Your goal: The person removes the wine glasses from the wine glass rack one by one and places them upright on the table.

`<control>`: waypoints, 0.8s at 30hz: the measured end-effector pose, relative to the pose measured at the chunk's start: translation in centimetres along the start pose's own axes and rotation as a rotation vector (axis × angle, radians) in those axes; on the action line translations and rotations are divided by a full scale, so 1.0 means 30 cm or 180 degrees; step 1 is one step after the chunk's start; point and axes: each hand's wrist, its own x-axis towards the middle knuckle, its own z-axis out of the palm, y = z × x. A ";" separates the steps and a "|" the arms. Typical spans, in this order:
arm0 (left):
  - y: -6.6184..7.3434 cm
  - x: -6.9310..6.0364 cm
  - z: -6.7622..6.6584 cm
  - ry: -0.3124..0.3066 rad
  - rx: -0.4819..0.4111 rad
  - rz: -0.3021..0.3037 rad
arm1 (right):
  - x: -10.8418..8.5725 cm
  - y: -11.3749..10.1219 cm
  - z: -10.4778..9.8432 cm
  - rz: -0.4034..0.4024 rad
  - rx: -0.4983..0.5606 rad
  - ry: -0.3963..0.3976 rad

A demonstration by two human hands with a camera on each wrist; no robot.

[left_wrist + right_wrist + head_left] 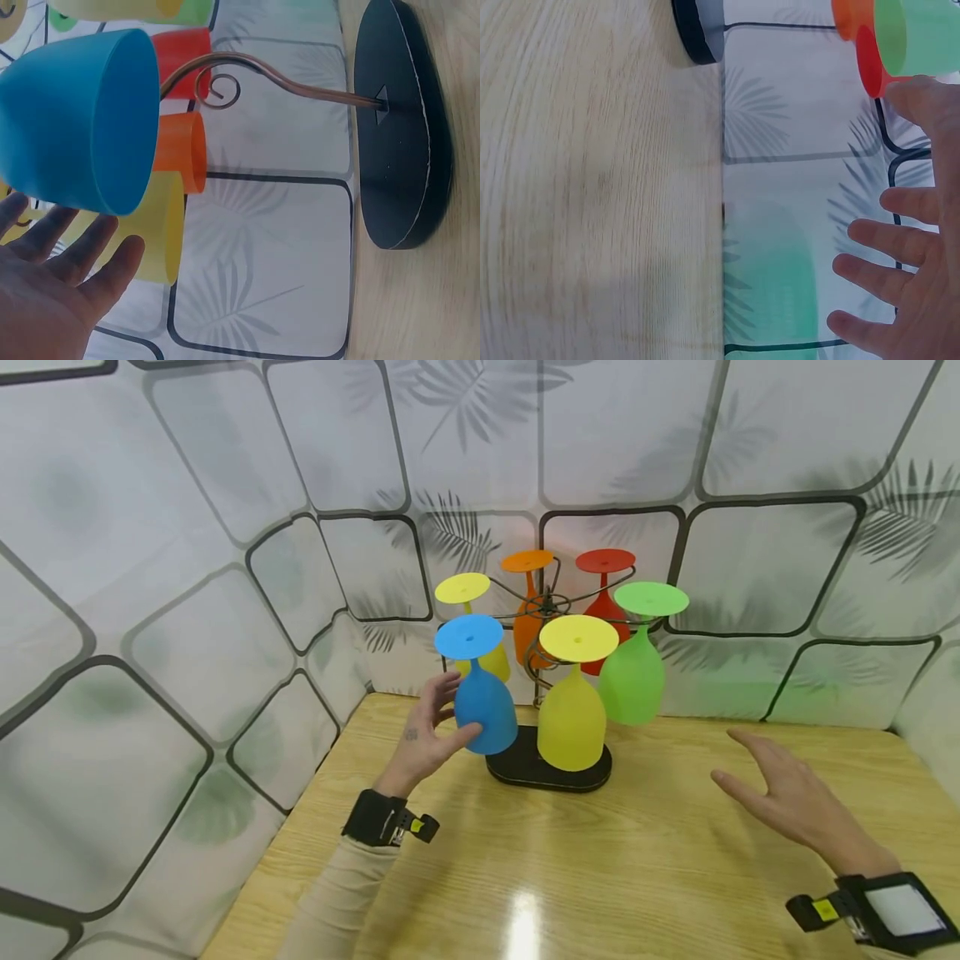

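And here's the left hand [426, 745], right up at the blue goblet [486, 714], thumb across the near side of the bowl in the head view, fingers loosely extended around its left side: a roomy, half-cupped shape rather than a tight grip (whether the fingertips actually touch the plastic, I cannot tell). That blue goblet hangs upside down, foot on top, at the near left of a metal rack [549, 604] rising from a black base [510, 766] on the wooden counter [637, 868]. Just right of it hangs the front yellow goblet [572, 727], above the base; then comes the green goblet [633, 685] farther right, with the red goblet [604, 610] and the orange goblet [527, 631] behind, and the rear yellow goblet [462, 587] partly hidden by the blue one. Over on the other side, the right hand [795, 793] is wide open above the counter, thumb and fingers spread, well apart from the green goblet.
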 end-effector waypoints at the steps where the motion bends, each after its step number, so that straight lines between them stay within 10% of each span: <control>1: 0.001 -0.002 0.004 0.0006 0.0014 -0.0024 | -0.002 -0.003 0.001 -0.0006 0.0003 -0.0002; 24: 0.003 0.000 0.006 0.0136 0.0160 -0.0107 | -0.042 -0.108 0.012 -0.0281 0.0031 0.0078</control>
